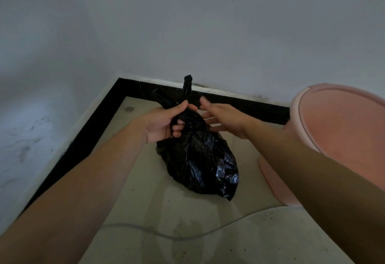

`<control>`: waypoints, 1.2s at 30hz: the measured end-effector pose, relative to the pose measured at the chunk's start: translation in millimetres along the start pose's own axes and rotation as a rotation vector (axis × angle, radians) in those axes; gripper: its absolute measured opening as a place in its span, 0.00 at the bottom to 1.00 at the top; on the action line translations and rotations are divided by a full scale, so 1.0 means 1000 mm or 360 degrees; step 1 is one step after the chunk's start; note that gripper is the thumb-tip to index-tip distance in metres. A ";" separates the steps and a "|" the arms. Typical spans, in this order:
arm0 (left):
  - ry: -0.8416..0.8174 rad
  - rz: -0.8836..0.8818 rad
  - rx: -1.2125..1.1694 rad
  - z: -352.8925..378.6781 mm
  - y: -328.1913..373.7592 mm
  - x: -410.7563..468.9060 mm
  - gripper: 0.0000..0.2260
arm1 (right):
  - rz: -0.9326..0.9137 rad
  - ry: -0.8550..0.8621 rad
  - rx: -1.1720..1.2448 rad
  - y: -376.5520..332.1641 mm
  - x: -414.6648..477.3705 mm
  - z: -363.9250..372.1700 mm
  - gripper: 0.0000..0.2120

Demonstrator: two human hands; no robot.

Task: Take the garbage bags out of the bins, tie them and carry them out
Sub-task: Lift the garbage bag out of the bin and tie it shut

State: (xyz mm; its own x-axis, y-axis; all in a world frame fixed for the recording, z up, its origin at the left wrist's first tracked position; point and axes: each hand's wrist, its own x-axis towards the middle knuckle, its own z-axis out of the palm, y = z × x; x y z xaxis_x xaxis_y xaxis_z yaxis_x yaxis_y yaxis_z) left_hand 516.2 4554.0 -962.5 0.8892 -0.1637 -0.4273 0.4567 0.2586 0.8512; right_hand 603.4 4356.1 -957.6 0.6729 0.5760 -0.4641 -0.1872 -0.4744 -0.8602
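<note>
1. Nearest: pale tiled floor point(187, 228), specked with grit, carrying the black garbage bag point(200, 159) between the two forearms. Out of its bin and set down, probably to take the weight off and free both hands for the neck.
2. Just right of the bag: pink bin point(341, 122), close beside it but apparently not touching. No liner visible inside, so judged to be the bag's source.
3. A little farther: left hand point(164, 122) wrapped round the gathered neck, thumb across the top and fingers curled underneath. Most likely squeezing the mouth closed and steadying the load against the floor.
4. To its right: right hand point(223, 117) with fingers spread and loose, holding nothing, hovering close to the neck. Touching the plastic or not, impossible to tell. Seemingly placed to catch a free end.
5. Above the left fist: twisted tail point(187, 86) standing upright, with a second flap drooping leftward. Looks like two ends for knotting. Knot finished or not — hidden under the fist.
6. Farthest: black skirting point(260, 107) and grey wall point(208, 23), meeting in a corner at far left. Tying judged to be in hand — carrying out yet to come.
</note>
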 end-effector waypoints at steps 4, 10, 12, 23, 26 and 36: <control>-0.0096 -0.0027 0.0128 0.004 0.000 -0.001 0.17 | 0.0026 0.0049 0.0360 -0.013 0.004 0.001 0.41; -0.0162 -0.0071 0.0066 0.007 0.002 0.000 0.23 | -0.0219 0.0192 0.0523 -0.026 0.015 0.013 0.12; -0.0122 -0.0026 -0.0107 0.005 0.003 0.002 0.23 | -0.0178 0.0314 0.0704 -0.025 0.017 0.013 0.10; 0.0019 0.0141 -0.0291 0.013 0.000 0.009 0.22 | 0.0021 0.0506 0.1278 -0.029 0.009 0.012 0.19; 0.0097 0.0204 -0.0259 0.011 -0.005 0.015 0.05 | 0.0000 0.0510 0.1340 -0.033 0.007 0.012 0.19; 0.0245 0.0219 -0.0314 0.016 -0.007 0.008 0.10 | -0.0160 0.0346 0.1722 -0.045 0.005 0.018 0.11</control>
State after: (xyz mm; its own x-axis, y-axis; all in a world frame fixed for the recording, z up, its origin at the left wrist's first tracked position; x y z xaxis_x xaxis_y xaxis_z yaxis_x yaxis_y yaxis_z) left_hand 519.8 4535.9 -966.7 0.9302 0.0283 -0.3661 0.3149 0.4512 0.8350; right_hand 602.2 4392.5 -924.7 0.8115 0.3999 -0.4261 -0.5798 0.4611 -0.6717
